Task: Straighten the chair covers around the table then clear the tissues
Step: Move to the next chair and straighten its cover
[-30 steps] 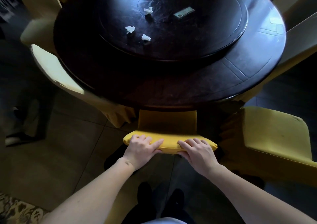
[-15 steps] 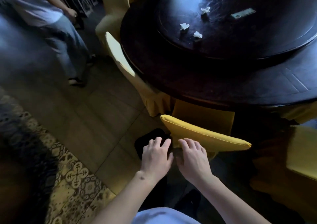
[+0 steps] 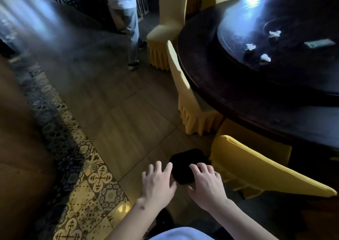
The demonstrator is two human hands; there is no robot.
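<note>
Both my left hand [image 3: 159,182] and right hand [image 3: 208,183] spread, gripping nothing, beside nearest yellow chair cover [image 3: 260,163]; pale cover [image 3: 180,78] rumpled, three tissues [image 3: 250,46] uncleared.

Table [image 3: 229,96] dark wood, polished; turntable [image 3: 293,65] glossy, reflecting light. Chair covers [image 3: 256,164] yellow matt cloth, pleated skirts. Tissues [image 3: 265,57] crumpled white paper. Floor [image 3: 119,111] smooth wood-look tiles; patterned tile strip [image 3: 88,193] slightly shiny.
</note>
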